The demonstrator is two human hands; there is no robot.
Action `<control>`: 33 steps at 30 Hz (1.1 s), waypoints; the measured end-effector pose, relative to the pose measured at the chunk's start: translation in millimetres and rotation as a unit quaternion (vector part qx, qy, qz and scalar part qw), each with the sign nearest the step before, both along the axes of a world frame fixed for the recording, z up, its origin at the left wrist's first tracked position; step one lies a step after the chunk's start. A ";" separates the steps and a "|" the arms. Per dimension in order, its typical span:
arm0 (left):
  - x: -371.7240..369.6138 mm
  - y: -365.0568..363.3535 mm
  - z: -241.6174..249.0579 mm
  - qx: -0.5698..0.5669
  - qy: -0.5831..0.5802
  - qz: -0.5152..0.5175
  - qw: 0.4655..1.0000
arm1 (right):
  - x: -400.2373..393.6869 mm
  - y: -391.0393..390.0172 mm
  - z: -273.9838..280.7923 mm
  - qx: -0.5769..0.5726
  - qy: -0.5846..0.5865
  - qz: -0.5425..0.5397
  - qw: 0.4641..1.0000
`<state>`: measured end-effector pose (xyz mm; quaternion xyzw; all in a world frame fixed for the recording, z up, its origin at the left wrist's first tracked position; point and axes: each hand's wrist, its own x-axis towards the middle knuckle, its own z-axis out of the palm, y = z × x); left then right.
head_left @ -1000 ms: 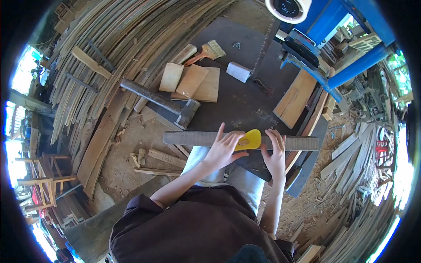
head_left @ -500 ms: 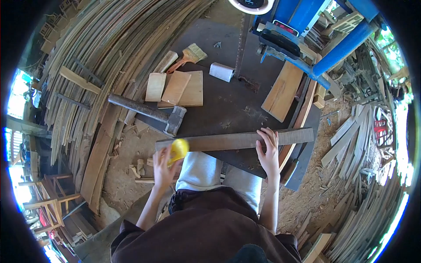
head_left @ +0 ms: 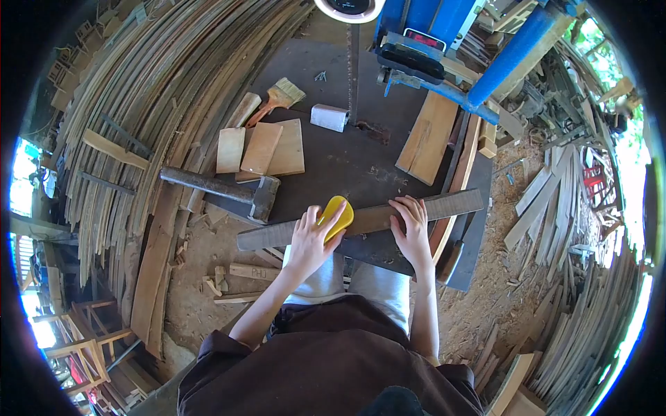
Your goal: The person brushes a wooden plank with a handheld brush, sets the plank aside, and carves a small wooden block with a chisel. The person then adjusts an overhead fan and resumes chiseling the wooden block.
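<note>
My left hand [head_left: 309, 244] is closed around a yellow oval plastic piece [head_left: 339, 217], shaped like the back of a scrub brush, and presses it over the middle of a long narrow wooden board [head_left: 454, 205]. The underside of the yellow piece is hidden. Farther right along the same board, my right hand [head_left: 412, 230] grips it, fingers over the top and thumb at the near side. The board lies slanted across the near edge of the dark saw table [head_left: 326, 180], its left end sticking out past the edge.
A hammer [head_left: 260, 197], flat wood pieces [head_left: 288, 145] and a paintbrush [head_left: 283, 95] lie at the left. An upright saw blade [head_left: 354, 76] stands behind a small metal block [head_left: 329, 117]. Planks [head_left: 428, 139] and a wooden-handled tool [head_left: 451, 262] are at the right.
My left hand has moved right with the yellow piece, from the board's left end to its middle. The right hand keeps its hold. The board slants more, and the view has shifted.
</note>
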<state>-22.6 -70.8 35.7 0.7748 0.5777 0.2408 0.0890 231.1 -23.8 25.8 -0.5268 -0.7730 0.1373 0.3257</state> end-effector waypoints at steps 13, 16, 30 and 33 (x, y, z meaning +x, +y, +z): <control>-93.4 -104.7 -32.6 -0.014 -0.033 0.280 0.959 | 0.1 -2.6 2.4 -0.007 0.013 0.003 1.000; -104.0 -103.1 -34.3 -0.003 -0.048 0.378 0.925 | 0.2 -3.2 1.7 0.002 0.014 0.000 1.000; 7.5 -35.3 -10.6 0.037 -0.038 0.138 0.989 | 1.3 1.8 -2.5 -0.003 0.015 0.002 1.000; -18.6 -46.7 -21.2 0.045 -0.037 0.206 0.977 | 1.5 1.7 -2.0 -0.004 0.019 0.001 1.000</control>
